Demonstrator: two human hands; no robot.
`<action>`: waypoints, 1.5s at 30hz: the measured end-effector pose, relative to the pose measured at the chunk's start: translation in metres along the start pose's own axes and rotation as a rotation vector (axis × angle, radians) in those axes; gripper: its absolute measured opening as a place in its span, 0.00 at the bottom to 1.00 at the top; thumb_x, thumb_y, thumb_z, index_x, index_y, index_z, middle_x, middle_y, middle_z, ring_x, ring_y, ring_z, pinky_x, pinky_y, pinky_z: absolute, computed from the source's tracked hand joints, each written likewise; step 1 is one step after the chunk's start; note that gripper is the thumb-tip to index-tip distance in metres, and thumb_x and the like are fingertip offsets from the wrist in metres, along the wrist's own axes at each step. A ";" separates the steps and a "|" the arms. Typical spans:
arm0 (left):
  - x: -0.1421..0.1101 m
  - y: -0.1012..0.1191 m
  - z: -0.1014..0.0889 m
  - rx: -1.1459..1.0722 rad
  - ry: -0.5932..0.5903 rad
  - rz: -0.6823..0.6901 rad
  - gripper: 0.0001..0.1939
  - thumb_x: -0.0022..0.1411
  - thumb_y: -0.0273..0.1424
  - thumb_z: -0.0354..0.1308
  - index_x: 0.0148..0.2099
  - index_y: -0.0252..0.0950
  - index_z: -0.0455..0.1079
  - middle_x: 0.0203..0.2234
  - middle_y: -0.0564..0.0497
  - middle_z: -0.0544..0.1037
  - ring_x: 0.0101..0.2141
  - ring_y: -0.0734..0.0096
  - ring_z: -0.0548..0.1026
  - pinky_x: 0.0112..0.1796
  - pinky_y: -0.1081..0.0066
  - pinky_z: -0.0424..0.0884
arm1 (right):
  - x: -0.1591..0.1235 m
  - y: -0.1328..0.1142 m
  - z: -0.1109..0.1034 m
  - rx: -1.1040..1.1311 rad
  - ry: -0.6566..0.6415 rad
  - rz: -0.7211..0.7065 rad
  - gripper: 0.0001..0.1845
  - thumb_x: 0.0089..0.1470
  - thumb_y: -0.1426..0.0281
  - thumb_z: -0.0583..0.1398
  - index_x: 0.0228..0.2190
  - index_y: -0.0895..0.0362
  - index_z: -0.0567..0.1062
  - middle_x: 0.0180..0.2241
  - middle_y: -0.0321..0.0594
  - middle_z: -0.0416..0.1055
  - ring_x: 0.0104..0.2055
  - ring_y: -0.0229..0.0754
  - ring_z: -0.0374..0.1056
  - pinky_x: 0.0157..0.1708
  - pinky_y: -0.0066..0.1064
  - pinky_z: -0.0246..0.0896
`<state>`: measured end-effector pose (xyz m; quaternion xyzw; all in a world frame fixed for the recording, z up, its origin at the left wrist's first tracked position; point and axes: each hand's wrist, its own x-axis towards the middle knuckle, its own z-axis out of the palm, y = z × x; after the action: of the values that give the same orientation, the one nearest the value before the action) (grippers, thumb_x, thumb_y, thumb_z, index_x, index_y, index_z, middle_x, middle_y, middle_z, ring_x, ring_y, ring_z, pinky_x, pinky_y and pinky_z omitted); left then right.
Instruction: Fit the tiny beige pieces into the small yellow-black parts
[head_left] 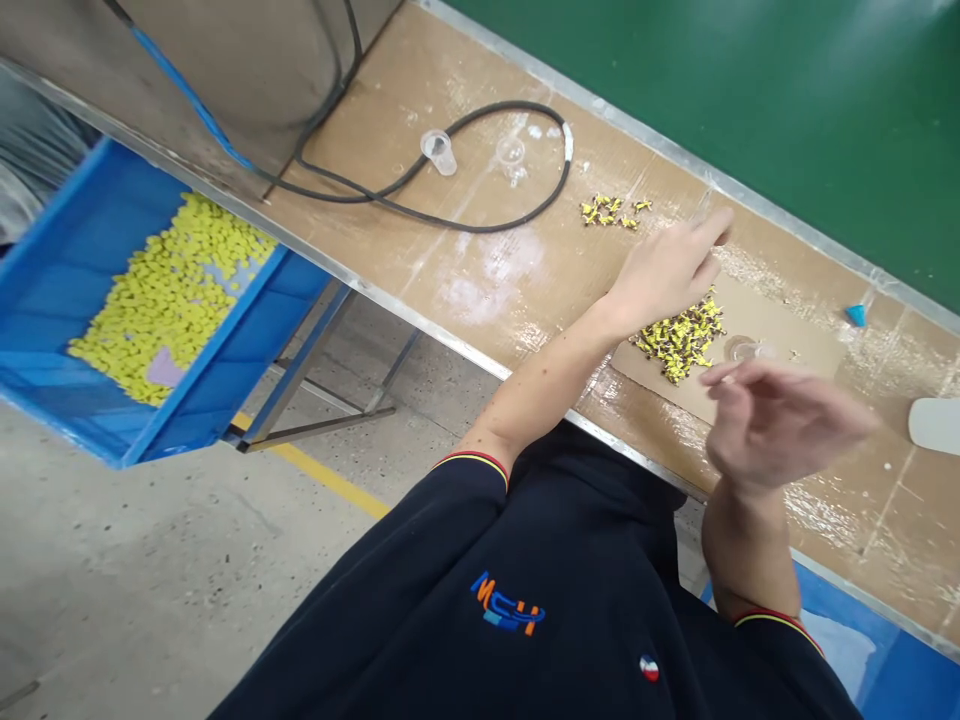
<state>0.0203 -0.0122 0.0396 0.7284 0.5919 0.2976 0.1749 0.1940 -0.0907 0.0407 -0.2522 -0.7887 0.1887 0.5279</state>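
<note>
Head; pile (684, 338) beside left hand (670, 266).

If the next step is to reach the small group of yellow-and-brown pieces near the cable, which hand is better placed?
Probably the left hand: it is closer to the small group, while the right hand is farther away, beyond the large pile.

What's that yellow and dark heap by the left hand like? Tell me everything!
The heap is many tiny yellow and dark brown pieces, perhaps plastic, jumbled in a low, loose mound. It rests on a flat cardboard sheet on the bench. The left hand hides part of its edge; whether they touch, I can't tell.
</note>
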 end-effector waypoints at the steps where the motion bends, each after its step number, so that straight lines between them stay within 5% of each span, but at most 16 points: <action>1: 0.000 0.000 0.000 -0.055 0.007 0.057 0.20 0.71 0.22 0.42 0.57 0.38 0.69 0.47 0.47 0.80 0.46 0.68 0.78 0.45 0.68 0.67 | 0.008 0.010 -0.009 -0.025 0.103 -0.015 0.26 0.60 0.78 0.63 0.55 0.44 0.67 0.33 0.32 0.70 0.28 0.40 0.73 0.27 0.35 0.74; 8: -0.012 0.010 0.006 -0.570 -0.078 0.409 0.13 0.73 0.26 0.47 0.44 0.35 0.74 0.37 0.48 0.81 0.37 0.73 0.77 0.43 0.71 0.71 | 0.013 0.042 -0.031 -0.039 0.196 0.165 0.24 0.61 0.67 0.67 0.52 0.45 0.62 0.31 0.28 0.74 0.27 0.37 0.72 0.27 0.30 0.71; 12: -0.020 0.014 0.008 -0.653 -0.145 0.457 0.11 0.73 0.31 0.53 0.45 0.36 0.76 0.36 0.49 0.83 0.36 0.74 0.77 0.40 0.71 0.72 | -0.001 0.042 -0.026 -0.043 0.168 0.181 0.23 0.64 0.67 0.64 0.54 0.46 0.59 0.34 0.29 0.75 0.31 0.37 0.74 0.29 0.30 0.72; 25: -0.021 0.010 0.025 -0.718 -0.167 0.323 0.21 0.71 0.49 0.57 0.35 0.37 0.75 0.29 0.51 0.78 0.31 0.73 0.73 0.34 0.70 0.69 | -0.006 0.047 -0.027 -0.203 0.060 0.040 0.27 0.64 0.73 0.62 0.56 0.46 0.56 0.36 0.29 0.76 0.32 0.34 0.75 0.26 0.26 0.70; 36: -0.024 0.016 0.039 -0.839 -0.174 0.256 0.26 0.70 0.56 0.54 0.36 0.37 0.74 0.31 0.50 0.78 0.34 0.74 0.76 0.37 0.68 0.72 | -0.006 0.042 -0.014 0.048 0.210 0.299 0.25 0.62 0.59 0.66 0.51 0.45 0.58 0.34 0.29 0.71 0.32 0.36 0.71 0.30 0.33 0.70; 40: -0.021 0.013 0.043 -0.874 -0.129 0.217 0.24 0.69 0.54 0.57 0.39 0.37 0.77 0.32 0.50 0.79 0.33 0.75 0.76 0.36 0.71 0.73 | -0.006 0.050 -0.037 -0.007 0.184 0.293 0.26 0.59 0.58 0.68 0.48 0.45 0.59 0.34 0.29 0.71 0.32 0.37 0.71 0.29 0.34 0.66; 45: -0.008 -0.006 0.045 -1.008 0.057 0.004 0.14 0.71 0.42 0.58 0.43 0.38 0.79 0.29 0.53 0.78 0.28 0.79 0.74 0.30 0.76 0.71 | -0.009 0.067 -0.086 -0.151 0.139 0.395 0.21 0.59 0.62 0.67 0.44 0.45 0.60 0.31 0.30 0.71 0.28 0.39 0.68 0.21 0.32 0.55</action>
<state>0.0436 -0.0142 -0.0001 0.5459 0.3777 0.5666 0.4881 0.2903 -0.0396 0.0282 -0.4530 -0.6976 0.2111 0.5135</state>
